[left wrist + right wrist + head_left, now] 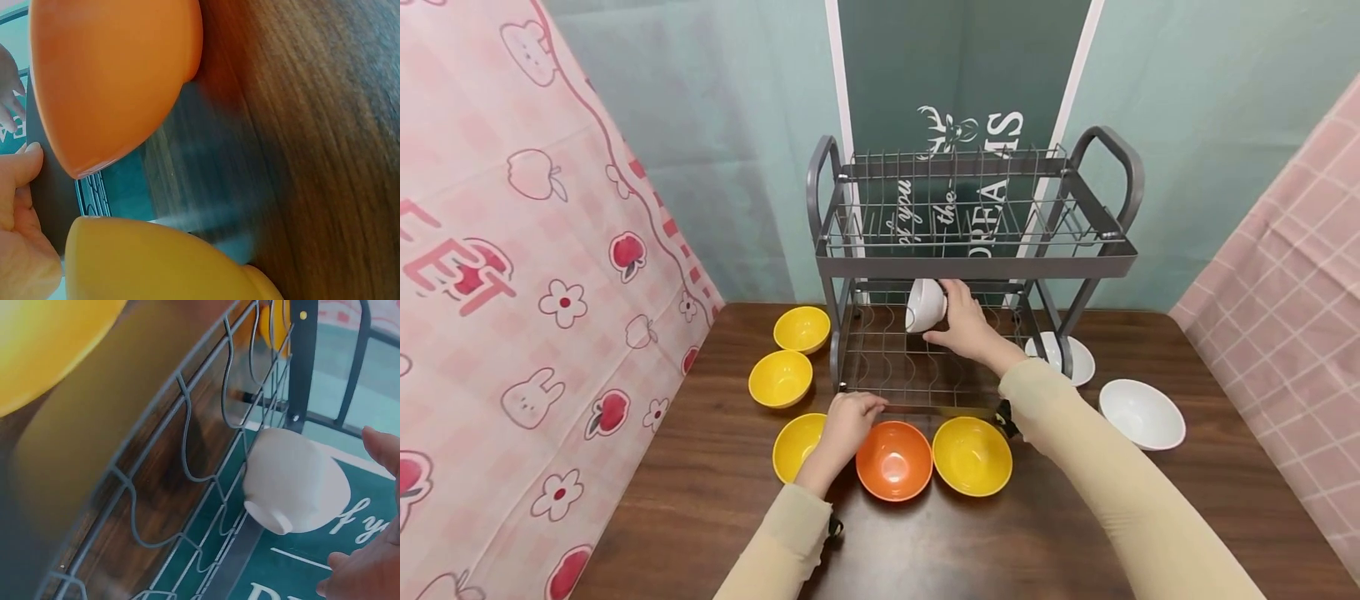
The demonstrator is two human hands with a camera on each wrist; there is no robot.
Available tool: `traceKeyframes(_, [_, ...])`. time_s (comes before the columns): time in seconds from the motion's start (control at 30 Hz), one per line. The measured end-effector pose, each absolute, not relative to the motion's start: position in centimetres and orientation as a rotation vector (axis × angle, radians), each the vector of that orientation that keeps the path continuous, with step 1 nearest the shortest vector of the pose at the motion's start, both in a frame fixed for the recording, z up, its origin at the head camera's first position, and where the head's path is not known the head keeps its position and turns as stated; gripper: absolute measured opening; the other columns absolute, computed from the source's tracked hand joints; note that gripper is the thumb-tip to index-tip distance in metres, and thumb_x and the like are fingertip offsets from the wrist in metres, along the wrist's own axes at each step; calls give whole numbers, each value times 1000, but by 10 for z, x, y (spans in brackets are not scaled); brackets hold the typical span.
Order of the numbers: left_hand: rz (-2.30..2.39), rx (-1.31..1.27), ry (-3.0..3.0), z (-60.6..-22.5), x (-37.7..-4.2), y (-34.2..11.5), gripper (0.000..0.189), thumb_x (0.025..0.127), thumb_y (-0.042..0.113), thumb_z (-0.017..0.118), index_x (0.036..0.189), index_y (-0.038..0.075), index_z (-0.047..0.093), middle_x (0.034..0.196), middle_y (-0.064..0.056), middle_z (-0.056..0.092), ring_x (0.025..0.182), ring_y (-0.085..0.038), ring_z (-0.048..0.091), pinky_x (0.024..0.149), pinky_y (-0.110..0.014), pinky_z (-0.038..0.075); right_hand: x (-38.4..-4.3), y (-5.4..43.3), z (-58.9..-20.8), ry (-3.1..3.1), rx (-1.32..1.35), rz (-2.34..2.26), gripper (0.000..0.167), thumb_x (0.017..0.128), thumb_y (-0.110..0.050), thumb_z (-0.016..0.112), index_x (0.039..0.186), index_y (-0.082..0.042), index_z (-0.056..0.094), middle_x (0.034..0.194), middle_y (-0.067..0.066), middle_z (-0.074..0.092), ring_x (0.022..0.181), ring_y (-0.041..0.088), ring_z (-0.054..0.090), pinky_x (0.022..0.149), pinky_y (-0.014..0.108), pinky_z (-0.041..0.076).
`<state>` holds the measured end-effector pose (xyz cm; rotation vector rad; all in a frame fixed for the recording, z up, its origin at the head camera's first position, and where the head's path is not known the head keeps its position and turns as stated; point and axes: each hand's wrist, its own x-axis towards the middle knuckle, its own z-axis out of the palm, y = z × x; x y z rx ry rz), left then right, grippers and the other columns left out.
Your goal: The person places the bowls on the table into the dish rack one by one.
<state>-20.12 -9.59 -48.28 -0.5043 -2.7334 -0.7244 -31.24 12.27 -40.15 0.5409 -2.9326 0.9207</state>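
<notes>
A white bowl stands tipped on its side on the lower wire tier of a grey two-tier dish rack. Close by its foot is my right hand, thumb and fingers spread. The right wrist view shows a gap between that hand and the bowl. At the rack's lower front edge, my left hand pinches the dark bar between thumb and fingers. Just below it sit an orange bowl and a yellow bowl, the latter partly hidden by the left wrist.
Another yellow bowl stands right of the orange one, before the rack. Two more yellow bowls are left of the rack. Two white bowls lie to its right, one partly behind the rack's leg. The upper tier overhangs the right hand.
</notes>
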Motion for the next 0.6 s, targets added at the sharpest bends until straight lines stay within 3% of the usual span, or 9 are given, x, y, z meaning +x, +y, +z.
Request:
traceKeyframes(0.2, [-750, -511, -2747, -483, -202, -96, 12, 85, 14, 64, 90, 15, 75, 90, 2, 73, 88, -15, 67, 81, -31, 46, -292, 129, -396, -2947, 606, 927, 98, 79, -27, 73, 147, -8, 5, 152, 22, 1, 140, 41, 11, 112, 60, 12])
traceKeyframes(0.6, [-739, -501, -2730, -484, -200, -95, 12, 85, 13, 64, 90, 15, 75, 90, 2, 73, 88, -14, 67, 79, -30, 45, -246, 134, -401, -2967, 691, 899, 98, 79, -28, 73, 147, -9, 5, 153, 20, 2, 140, 41, 13, 109, 62, 18])
